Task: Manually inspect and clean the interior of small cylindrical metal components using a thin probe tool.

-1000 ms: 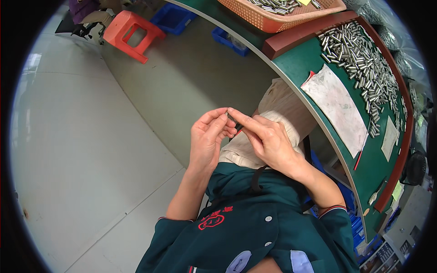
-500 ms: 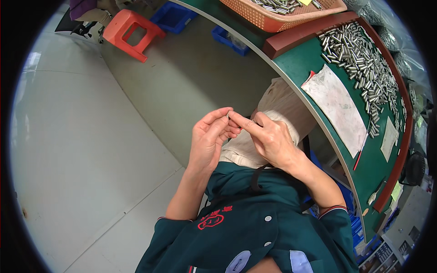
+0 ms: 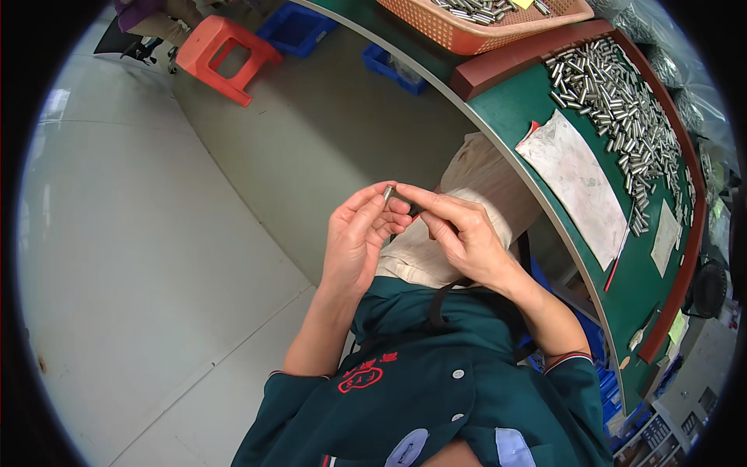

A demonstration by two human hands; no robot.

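My left hand (image 3: pixel 352 237) pinches a short, shiny metal cylinder (image 3: pixel 388 193) between thumb and index finger, holding it above my lap. My right hand (image 3: pixel 471 237) is beside it, its index fingertip against or very close to the upper end of the cylinder. The other right fingers curl in under the palm. A thin red and dark thing (image 3: pixel 415 218) shows at the right thumb; its kind is too small to tell. On the green bench to my right lies a spread heap of similar metal cylinders (image 3: pixel 622 101).
A stained white cloth (image 3: pixel 576 187) and a red pen-like stick (image 3: pixel 612 272) lie on the green bench (image 3: pixel 622 327), edged by a red-brown rail (image 3: pixel 689 257). An orange basket (image 3: pixel 498 35) holds more cylinders. A red stool (image 3: pixel 226 58) and blue bins (image 3: pixel 296 29) stand on the floor.
More of the metal cylinder now shows upright in my left fingertips. My right index finger has straightened and its thumb has shifted down and left, baring the red thing. The bench looks unchanged.
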